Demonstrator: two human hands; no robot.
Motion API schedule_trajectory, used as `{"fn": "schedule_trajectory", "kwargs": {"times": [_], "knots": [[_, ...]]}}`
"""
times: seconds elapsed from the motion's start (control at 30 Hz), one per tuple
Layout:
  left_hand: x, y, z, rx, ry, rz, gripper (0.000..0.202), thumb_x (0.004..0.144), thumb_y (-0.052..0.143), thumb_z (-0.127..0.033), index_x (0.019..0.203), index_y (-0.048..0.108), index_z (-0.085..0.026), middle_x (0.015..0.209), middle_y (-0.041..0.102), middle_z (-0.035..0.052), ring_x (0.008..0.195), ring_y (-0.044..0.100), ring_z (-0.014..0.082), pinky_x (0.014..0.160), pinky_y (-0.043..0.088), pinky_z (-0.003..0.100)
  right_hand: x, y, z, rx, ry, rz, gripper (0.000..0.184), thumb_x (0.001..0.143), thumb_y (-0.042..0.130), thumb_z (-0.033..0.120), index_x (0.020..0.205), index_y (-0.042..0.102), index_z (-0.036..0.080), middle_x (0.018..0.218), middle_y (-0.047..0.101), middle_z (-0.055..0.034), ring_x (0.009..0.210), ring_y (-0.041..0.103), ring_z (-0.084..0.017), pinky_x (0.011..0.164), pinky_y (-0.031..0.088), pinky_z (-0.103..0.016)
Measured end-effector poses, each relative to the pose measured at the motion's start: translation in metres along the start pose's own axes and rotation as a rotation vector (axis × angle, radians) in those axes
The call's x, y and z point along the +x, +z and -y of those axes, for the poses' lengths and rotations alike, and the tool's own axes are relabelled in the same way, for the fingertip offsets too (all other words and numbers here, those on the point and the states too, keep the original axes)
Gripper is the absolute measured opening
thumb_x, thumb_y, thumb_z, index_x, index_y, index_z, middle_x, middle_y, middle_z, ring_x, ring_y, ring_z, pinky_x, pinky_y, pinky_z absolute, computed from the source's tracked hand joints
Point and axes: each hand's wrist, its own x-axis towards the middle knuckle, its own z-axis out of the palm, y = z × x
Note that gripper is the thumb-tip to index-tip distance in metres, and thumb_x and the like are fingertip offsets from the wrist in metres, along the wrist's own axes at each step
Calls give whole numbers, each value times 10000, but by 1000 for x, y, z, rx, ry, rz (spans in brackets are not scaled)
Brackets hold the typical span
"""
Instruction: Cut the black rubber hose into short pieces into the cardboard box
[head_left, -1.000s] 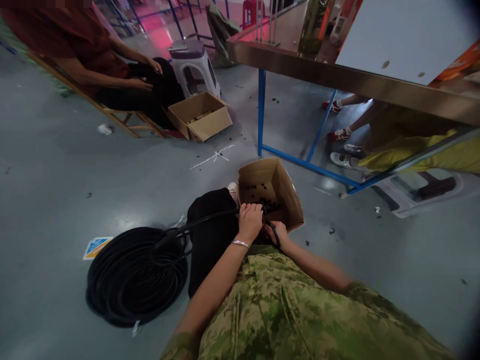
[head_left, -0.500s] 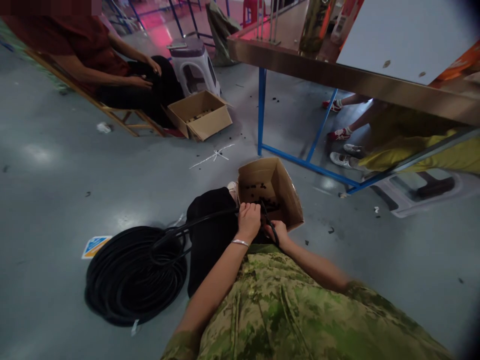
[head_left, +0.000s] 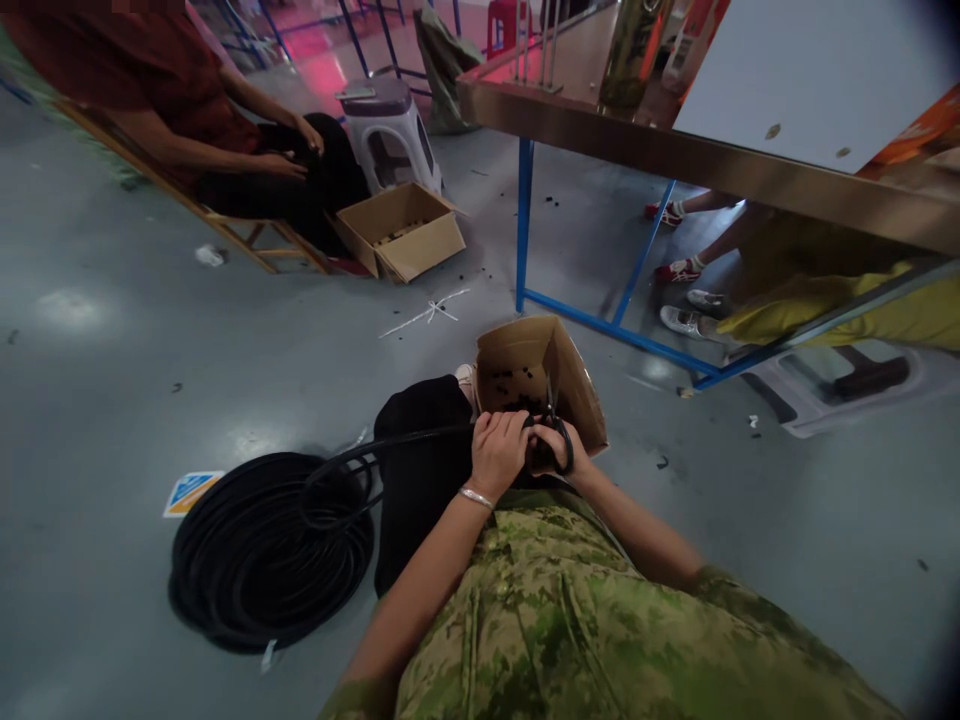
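Note:
My left hand [head_left: 498,450] is closed around the end of a black rubber hose [head_left: 420,437], which runs left over my dark trouser leg to a large coil [head_left: 274,550] on the floor. Beside it, my right hand [head_left: 561,445] grips a pair of scissors [head_left: 566,445] with black handles, blades pointing away from me. Both hands meet above the near edge of an open cardboard box [head_left: 581,375]. Small black cut pieces [head_left: 517,402] lie on the bottom of that box. Fingers hide the hose's tip.
A seated person [head_left: 172,130] in a dark red top is at the left, beside another cardboard box [head_left: 424,250] and a grey stool [head_left: 390,130]. To the right stands a table with blue legs [head_left: 523,220], with people's feet beneath. White string [head_left: 431,309] lies on the floor.
My right hand has risen slightly and come against my left hand. The scissors have turned, so their blades now point upward over the box.

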Motion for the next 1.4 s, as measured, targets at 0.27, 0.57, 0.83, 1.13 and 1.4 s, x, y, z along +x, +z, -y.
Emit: {"fn": "schedule_trajectory", "kwargs": {"times": [0.27,0.57,0.83,1.13,1.4], "knots": [[-6,-18,-3,-20,27,-98,268,929,494,-253,1142,643,-188,1109,694,99,1007,626,195,970,344,364,-2,19,38,136,-8,-5,298,701,696,432,797,643,155,569,592,14,570,561,-151,578,465,-270],[-3,-48,8,210,27,48,310,944,476,-346,1145,639,-176,872,671,95,823,581,236,863,355,426,-1,10,44,112,-18,-58,367,670,734,467,829,660,145,561,594,3,541,558,-143,564,459,-267],[-6,-39,15,219,-36,-64,297,960,443,-375,983,654,-167,751,631,67,708,565,200,684,340,341,-8,12,40,92,-57,-77,372,748,655,488,931,646,165,741,650,-34,720,612,-185,731,484,-317],[-7,-35,19,164,-130,-156,287,960,438,-388,956,645,-189,764,654,58,713,583,188,686,346,328,-30,5,11,-163,-75,161,349,744,667,434,974,634,173,809,626,-18,689,568,-147,616,472,-251],[-8,-35,19,142,-116,-129,300,965,414,-385,951,645,-195,763,651,65,710,582,187,692,348,334,-27,9,16,-212,-98,187,317,750,675,423,953,632,184,788,620,-16,712,568,-163,603,459,-249]]}}
